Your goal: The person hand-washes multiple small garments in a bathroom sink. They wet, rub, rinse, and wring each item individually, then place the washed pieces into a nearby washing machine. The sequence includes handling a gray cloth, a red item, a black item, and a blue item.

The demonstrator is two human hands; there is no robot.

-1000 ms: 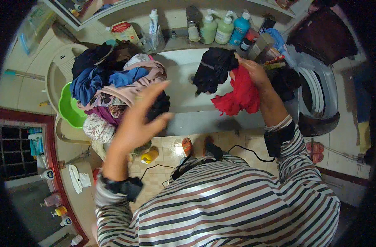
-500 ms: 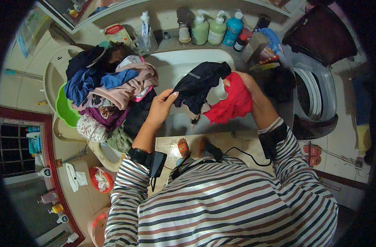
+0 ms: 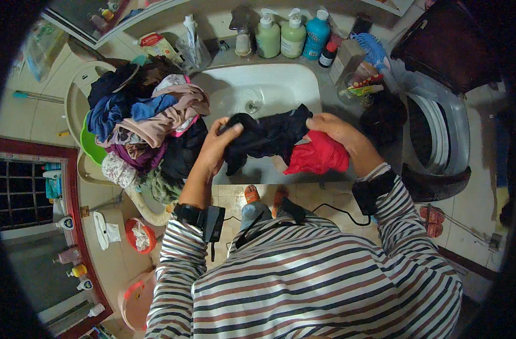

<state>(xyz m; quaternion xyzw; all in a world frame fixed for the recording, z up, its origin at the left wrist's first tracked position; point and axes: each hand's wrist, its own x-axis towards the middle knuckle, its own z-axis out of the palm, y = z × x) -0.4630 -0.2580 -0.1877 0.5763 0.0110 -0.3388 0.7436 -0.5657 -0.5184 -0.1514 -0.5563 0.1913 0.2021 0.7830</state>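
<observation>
Nearest: wearer's torso in a white, black and brown striped knit top [image 3: 326,277], boxy black strap-on wrist device [image 3: 214,223] at left cuff, matching black band [image 3: 374,192] at right. Orange slippers [image 3: 251,194] on the feet, tiled floor below. Left hand [image 3: 215,144] is pinching the left end of a limp black fabric garment [image 3: 269,135], thumb on top. Right hand [image 3: 337,131] grips the same garment's right end, thumb on top; most of its fingers are hidden. Garment spans between both hands, over the near rim of the sink; can't tell if it touches the counter. Crumpled bright red fabric piece [image 3: 320,155] hangs below the right hand, against the black garment's right end; can't tell how it's gripped. Left of the left hand: big heap of mixed clothes [image 3: 162,116], blue, pink, purple, black, with a lime-green plastic bowl [image 3: 92,141] showing at its outer side. Beyond the garment: white rectangular ceramic sink [image 3: 292,79] with round metal drain [image 3: 252,105] in view. Right: grey plastic machine [image 3: 453,121] with round opening. Far ledge: clear cup [image 3: 197,58] holding a white tube, two pale-green pump bottles [image 3: 267,38], blue bottle [image 3: 316,38], small dark bottle with red cap [image 3: 327,56].
</observation>
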